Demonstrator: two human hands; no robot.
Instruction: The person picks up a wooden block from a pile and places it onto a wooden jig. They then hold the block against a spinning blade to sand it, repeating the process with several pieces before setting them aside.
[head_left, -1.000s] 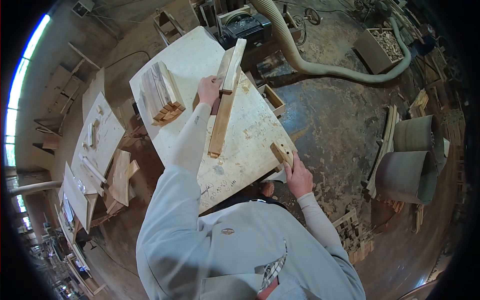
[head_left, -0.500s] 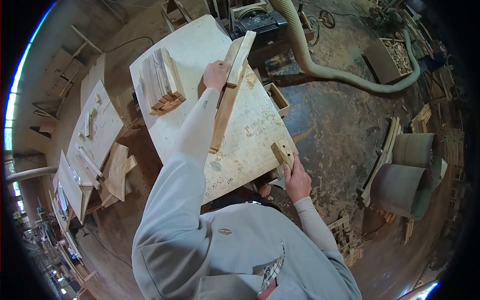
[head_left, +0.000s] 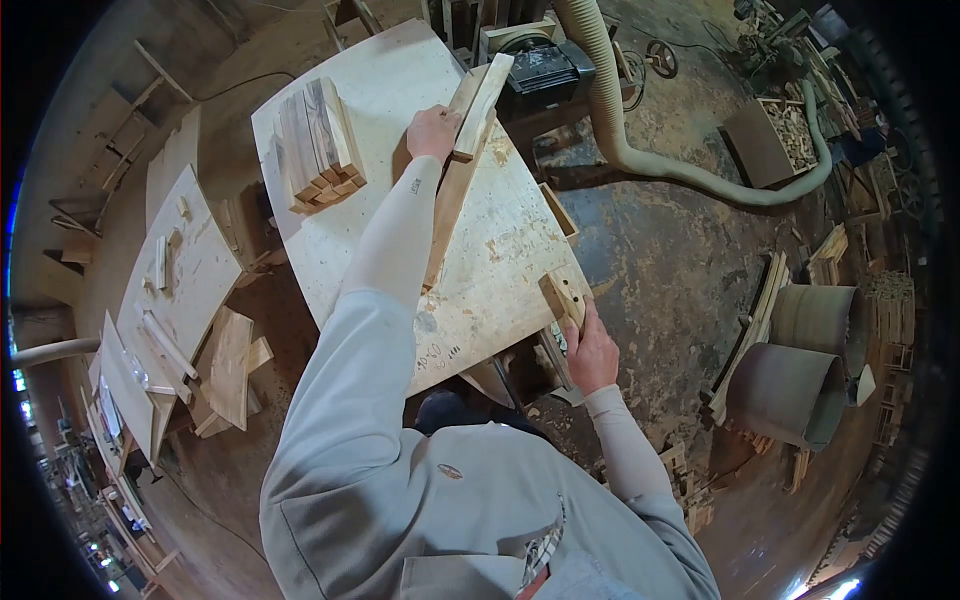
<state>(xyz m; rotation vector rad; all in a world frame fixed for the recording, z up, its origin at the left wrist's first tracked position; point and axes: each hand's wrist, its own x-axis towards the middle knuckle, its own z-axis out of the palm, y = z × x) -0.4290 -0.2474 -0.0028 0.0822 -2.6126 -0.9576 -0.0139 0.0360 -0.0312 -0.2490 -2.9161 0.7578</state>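
A person in a pale grey fabric jacket point(head_left: 500, 500) keeps two bare hands well apart at one pale, angular plywood tabletop point(head_left: 515, 265) spattered with tan patches. At upper centre of the frame, the left hand point(head_left: 430, 133) lies just left of one pale, straight-edged wooden strip point(head_left: 487, 105), its fingers bent toward the wood; whether they clamp it cannot be told. That strip slants toward the top of the frame along one long brown wooden bar point(head_left: 458, 203), which runs down the tabletop toward the centre. Right of centre, the right hand point(head_left: 594, 355) is closed on the near end of one small tan wooden block point(head_left: 563, 300) with two dark holes, at the tabletop's lower right corner. One stack of brown-and-cream wooden pieces point(head_left: 320, 145), too tightly packed to count surely, sits at upper left. One black, boxy motor point(head_left: 550, 72) and one ribbed beige hose point(head_left: 605, 100) fill the top, with two open grey-brown cylinders point(head_left: 785, 395) at right
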